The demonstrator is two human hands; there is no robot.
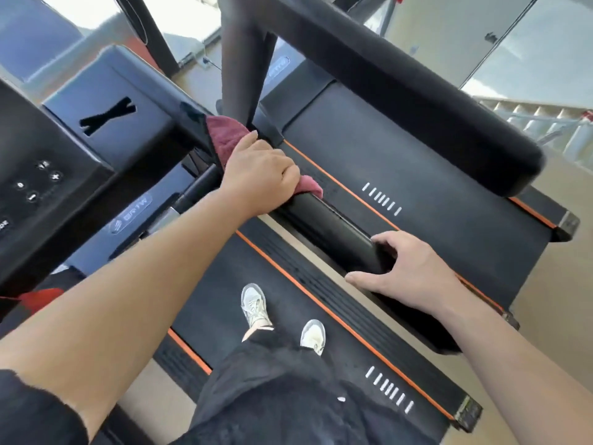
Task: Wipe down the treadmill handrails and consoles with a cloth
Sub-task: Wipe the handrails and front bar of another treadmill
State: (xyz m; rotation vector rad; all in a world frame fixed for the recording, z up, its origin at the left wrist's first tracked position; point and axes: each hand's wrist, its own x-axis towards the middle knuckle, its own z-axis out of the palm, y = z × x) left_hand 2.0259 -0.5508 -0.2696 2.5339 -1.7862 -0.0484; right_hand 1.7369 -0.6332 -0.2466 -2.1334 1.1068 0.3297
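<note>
**Wiping the right-side handrail, cloth up at the console end**

Curls the left fingers (285, 171) over a maroon cloth (224, 138) and clamps it round the black handrail (333, 232), knuckles up, wrapping the fabric about the bar instead of laying it flat. Leaves most of the cloth bunched ahead of the left hand (260, 179), close against the upright post (239, 75), with a small corner poking out behind the knuckles. Probably keeps this all-round hold to clean the top and sides of the bar in one pass.

Drapes the right fingers (383, 240) loosely over the free end of the same handrail, thumb stretched along the near side, holding nothing but the bar. Seems to use the right hand (414, 271) as a brace, steadying a forward and sideways lean; no cloth under it.

Stands with both shoes (255, 306) on the belt (221, 284), well back from the console (35, 187) and its buttons at the left edge of view. Has a neighbouring treadmill (401, 175) just beside, its own padded rail (417, 101) crossing the top of the view.

Judging by the cloth's place at the console end, calls next for a drag back along the bar toward the right hand, and for lifting that hand clear in time. Cannot tell how much is already wiped: no streaks or wet marks visible on bar or console.
</note>
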